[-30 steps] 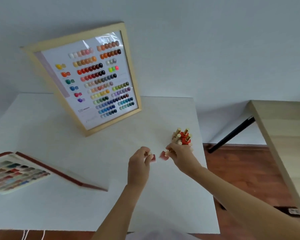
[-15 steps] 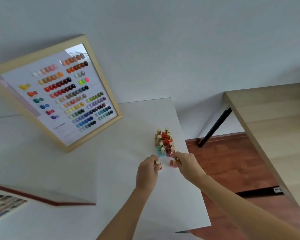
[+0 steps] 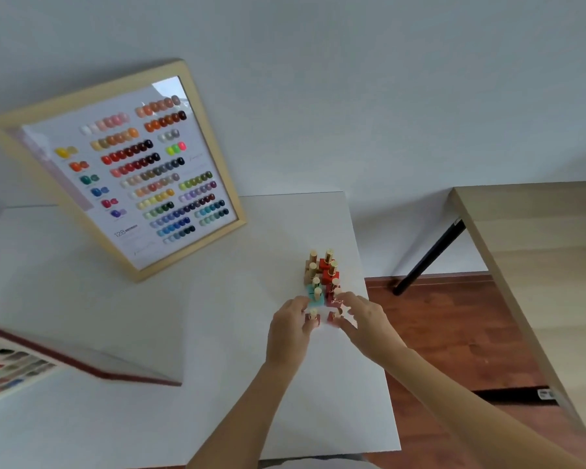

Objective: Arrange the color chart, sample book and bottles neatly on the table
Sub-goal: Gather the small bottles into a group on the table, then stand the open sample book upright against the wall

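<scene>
Bottles (image 3: 322,275) cluster before me; my left hand (image 3: 290,328) pinches a small bottle (image 3: 312,316), my right hand (image 3: 366,321) pinches a red bottle (image 3: 332,318), fingers loosely curled.

White table (image 3: 217,333) (chart (image 3: 132,170), book (image 3: 11,370), bottles (image 3: 322,275)).

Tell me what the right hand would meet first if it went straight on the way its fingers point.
The right hand points up and left, towards the bottles. First in line is probably the dark red bottle at its fingertips, then the cluster behind it. Whether it already touches that bottle is unclear.
</scene>
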The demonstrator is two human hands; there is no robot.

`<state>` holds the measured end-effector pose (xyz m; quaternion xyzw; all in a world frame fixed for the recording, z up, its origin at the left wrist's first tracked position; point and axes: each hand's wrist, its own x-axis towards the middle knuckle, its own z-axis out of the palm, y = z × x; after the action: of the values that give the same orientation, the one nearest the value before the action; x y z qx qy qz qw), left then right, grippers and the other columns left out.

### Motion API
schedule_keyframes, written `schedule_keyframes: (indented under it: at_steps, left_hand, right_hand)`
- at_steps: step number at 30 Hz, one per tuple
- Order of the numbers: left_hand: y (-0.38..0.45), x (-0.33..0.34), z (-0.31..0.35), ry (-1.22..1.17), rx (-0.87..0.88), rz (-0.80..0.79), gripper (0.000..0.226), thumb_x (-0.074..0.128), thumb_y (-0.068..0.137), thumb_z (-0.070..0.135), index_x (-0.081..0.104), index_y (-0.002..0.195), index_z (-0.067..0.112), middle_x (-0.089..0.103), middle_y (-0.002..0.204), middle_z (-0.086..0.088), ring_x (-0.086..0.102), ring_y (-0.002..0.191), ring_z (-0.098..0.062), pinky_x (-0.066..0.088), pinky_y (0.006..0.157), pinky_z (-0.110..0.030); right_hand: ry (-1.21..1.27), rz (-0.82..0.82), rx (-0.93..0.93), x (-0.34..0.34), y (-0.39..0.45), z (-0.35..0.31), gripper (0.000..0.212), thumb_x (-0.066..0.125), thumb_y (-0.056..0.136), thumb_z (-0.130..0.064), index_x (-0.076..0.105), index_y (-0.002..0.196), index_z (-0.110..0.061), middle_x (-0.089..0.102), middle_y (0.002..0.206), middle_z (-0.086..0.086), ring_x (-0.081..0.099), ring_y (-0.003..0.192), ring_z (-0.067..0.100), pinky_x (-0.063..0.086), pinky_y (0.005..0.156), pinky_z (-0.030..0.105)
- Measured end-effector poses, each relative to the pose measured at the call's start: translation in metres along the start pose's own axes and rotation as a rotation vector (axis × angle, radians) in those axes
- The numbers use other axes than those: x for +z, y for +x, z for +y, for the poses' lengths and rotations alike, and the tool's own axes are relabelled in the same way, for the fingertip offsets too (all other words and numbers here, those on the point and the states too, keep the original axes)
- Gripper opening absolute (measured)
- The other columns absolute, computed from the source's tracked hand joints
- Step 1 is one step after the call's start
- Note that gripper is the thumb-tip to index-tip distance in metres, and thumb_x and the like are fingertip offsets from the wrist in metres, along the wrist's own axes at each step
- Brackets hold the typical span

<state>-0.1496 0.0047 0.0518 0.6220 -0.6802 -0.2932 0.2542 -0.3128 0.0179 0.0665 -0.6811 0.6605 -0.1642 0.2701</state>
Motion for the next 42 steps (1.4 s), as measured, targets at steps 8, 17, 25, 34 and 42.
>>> schedule_keyframes:
  at_steps: [8, 17, 25, 34, 42]
  left_hand:
    - [-0.015, -0.061, -0.011, -0.036, -0.031, 0.220, 0.039, 0.067, 0.085, 0.012, 0.058, 0.123, 0.011, 0.065, 0.118, -0.005, 0.061, 0.109, -0.015, 0.044, 0.092, -0.015]
    - [-0.044, -0.169, -0.002, -0.103, 0.017, 0.435, 0.040, 0.067, 0.086, 0.018, 0.057, 0.124, 0.018, 0.063, 0.120, 0.001, 0.058, 0.108, -0.009, 0.045, 0.092, -0.019]
    - [-0.105, -0.293, -0.056, -0.102, 0.027, 0.662, 0.031, 0.061, 0.089, 0.026, 0.058, 0.120, 0.025, 0.062, 0.116, 0.009, 0.056, 0.109, -0.001, 0.044, 0.089, -0.009]
    - [-0.147, -0.396, -0.198, 0.230, -0.102, 0.738, 0.032, 0.060, 0.088, 0.012, 0.057, 0.120, 0.012, 0.059, 0.122, -0.010, 0.051, 0.116, -0.024, 0.034, 0.097, -0.021]
    - [-0.121, -0.434, -0.258, 0.511, -0.158, 0.471, 0.040, 0.058, 0.090, 0.018, 0.051, 0.129, 0.018, 0.055, 0.132, -0.009, 0.044, 0.128, -0.030, 0.020, 0.113, -0.056]
  right_hand:
    - [0.008, 0.110, -0.187, -0.019, 0.018, -0.032, 0.028, 0.058, 0.090, -0.024, 0.055, 0.117, -0.018, 0.056, 0.123, 0.002, 0.051, 0.111, 0.019, 0.041, 0.090, 0.018]
    - [0.041, 0.060, -0.461, -0.001, 0.037, -0.140, 0.027, 0.058, 0.090, -0.028, 0.058, 0.116, -0.021, 0.060, 0.119, 0.000, 0.058, 0.103, 0.017, 0.044, 0.090, 0.027]
    - [0.149, -0.003, -0.607, 0.039, 0.025, -0.258, 0.027, 0.054, 0.092, -0.032, 0.061, 0.114, -0.017, 0.065, 0.111, 0.003, 0.062, 0.095, 0.015, 0.054, 0.087, 0.034]
    - [0.026, -0.086, -0.528, 0.097, -0.007, -0.339, 0.053, 0.042, 0.088, -0.057, 0.046, 0.126, -0.020, 0.062, 0.120, 0.009, 0.062, 0.103, 0.025, 0.051, 0.086, 0.038]
    - [-0.112, -0.097, -0.404, 0.119, -0.009, -0.351, 0.022, 0.050, 0.094, -0.029, 0.055, 0.114, -0.021, 0.071, 0.098, 0.001, 0.068, 0.069, 0.016, 0.060, 0.061, 0.029]
